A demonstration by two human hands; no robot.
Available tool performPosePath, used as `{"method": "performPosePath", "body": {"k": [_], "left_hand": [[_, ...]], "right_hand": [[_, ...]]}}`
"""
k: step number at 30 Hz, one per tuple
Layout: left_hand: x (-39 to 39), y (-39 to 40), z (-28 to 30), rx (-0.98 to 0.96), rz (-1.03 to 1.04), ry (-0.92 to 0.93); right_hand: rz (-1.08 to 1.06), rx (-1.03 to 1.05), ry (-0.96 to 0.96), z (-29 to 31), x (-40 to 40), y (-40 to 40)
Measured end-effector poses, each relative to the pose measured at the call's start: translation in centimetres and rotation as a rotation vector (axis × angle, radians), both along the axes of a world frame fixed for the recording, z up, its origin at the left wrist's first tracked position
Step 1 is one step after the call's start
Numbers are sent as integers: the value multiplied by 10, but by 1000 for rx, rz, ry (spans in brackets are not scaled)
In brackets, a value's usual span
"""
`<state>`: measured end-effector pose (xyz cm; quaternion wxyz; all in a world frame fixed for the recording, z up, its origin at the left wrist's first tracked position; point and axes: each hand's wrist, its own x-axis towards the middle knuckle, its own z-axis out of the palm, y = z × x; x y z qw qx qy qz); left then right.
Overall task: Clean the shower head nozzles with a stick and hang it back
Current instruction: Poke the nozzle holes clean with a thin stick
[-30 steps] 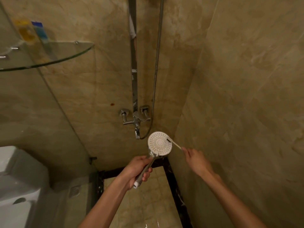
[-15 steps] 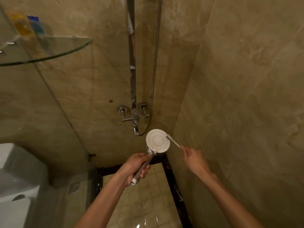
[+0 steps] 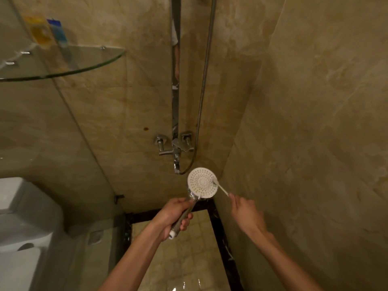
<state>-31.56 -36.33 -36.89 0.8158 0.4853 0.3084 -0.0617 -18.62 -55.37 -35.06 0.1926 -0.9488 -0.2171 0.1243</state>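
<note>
shower head near right wall

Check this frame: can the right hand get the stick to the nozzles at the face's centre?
Probably yes: the right hand pinches the stick, whose tip already lies on the shower head face, with nothing between.

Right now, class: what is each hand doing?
Left hand: grips the shower head by its handle.
Right hand: pinches the stick.
</note>
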Motion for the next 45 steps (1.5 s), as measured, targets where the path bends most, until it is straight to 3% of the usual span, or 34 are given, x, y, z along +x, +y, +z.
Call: {"method": "performPosePath", "body": {"k": [5,14,20,23,27,33,39,45], "left_hand": [[-8,4,-2,15,24,22],[-13,2,5,-78,-2,-43],[-9,15,7,-60,14,-69],[-9,13,2,-44,12,-54],[-5,8,1,-41,5,-50],[-2,8,6,-25,2,-43],[-3,4,4,-16,5,-44],[-1,7,5,-12,-8,-34]], "right_hand": [[149,-35,-58,-14,-34,-5],[-31,-118,19,-21,4,-5],[-122,88,99,-14,11,-11],[-49,211,106,3,10,-3],[9,50,43,13,-3,5],[93,-26,10,-1,-34,6],[-77,-20,-48,10,9,6],[-104,42,-3,3,-6,9]]}}
